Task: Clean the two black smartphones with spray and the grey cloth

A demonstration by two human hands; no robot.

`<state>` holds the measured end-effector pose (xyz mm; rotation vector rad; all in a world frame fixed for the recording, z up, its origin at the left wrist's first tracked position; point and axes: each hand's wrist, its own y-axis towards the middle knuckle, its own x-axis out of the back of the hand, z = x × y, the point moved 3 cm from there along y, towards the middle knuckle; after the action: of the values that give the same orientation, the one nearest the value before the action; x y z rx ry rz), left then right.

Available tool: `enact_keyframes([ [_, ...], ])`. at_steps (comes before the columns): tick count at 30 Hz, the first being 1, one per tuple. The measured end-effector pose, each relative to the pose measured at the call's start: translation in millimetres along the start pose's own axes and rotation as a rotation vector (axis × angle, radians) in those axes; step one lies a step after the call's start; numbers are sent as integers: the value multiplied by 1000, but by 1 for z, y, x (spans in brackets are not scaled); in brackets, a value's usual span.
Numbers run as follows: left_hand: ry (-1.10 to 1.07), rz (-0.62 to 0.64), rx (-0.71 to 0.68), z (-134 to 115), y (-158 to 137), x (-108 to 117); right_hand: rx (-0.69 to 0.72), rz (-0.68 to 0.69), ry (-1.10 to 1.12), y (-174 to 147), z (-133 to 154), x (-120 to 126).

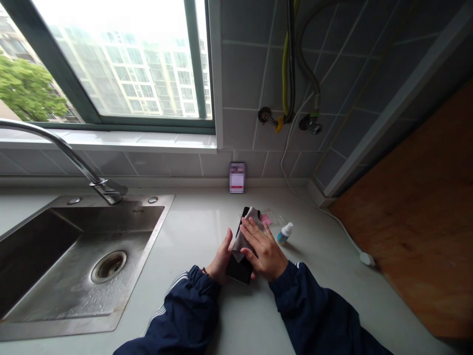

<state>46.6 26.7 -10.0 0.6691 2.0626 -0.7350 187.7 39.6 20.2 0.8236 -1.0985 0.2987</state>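
Observation:
A black smartphone (239, 271) is held tilted above the counter by my left hand (221, 256), whose thumb lies along its left edge while the other fingers go underneath. Over the screen lies a grey cloth (242, 242). My right hand (264, 246) presses this cloth flat against the phone, its fingers stretched and pointing up and left. Just right of that hand stands a small white-capped spray bottle (285, 233) with a blue label. Behind the phone, a pink piece (265, 219) and a clear phone case or clear plastic (275, 217) are partly hidden.
To the left is a steel sink (144, 261) with a chrome faucet (79, 162). Another phone with a lit screen (237, 178) leans against the back wall. A white cable (321, 204) runs to a plug (367, 259) on the counter's right, beside a wooden panel (417, 207).

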Motion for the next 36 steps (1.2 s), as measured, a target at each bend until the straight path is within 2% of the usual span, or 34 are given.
enact_keyframes([
  [6,11,-91,29,-1,2,2,-47,-58,-10,0,-6,0],
  [12,-138,-98,-228,-14,6,2,-13,-3,-11,0,2,0],
  [17,-175,-93,-243,-19,4,4,-28,-13,-11,0,9,2],
  [22,-195,-140,-259,-22,2,8,55,30,6,0,14,4],
  [25,-203,-90,-290,-26,1,4,127,86,16,-1,23,8],
  [29,-170,-20,-258,-27,-2,-5,184,147,66,-1,37,12],
  [36,-117,-41,-112,-20,-6,-5,208,162,50,-2,46,3],
])
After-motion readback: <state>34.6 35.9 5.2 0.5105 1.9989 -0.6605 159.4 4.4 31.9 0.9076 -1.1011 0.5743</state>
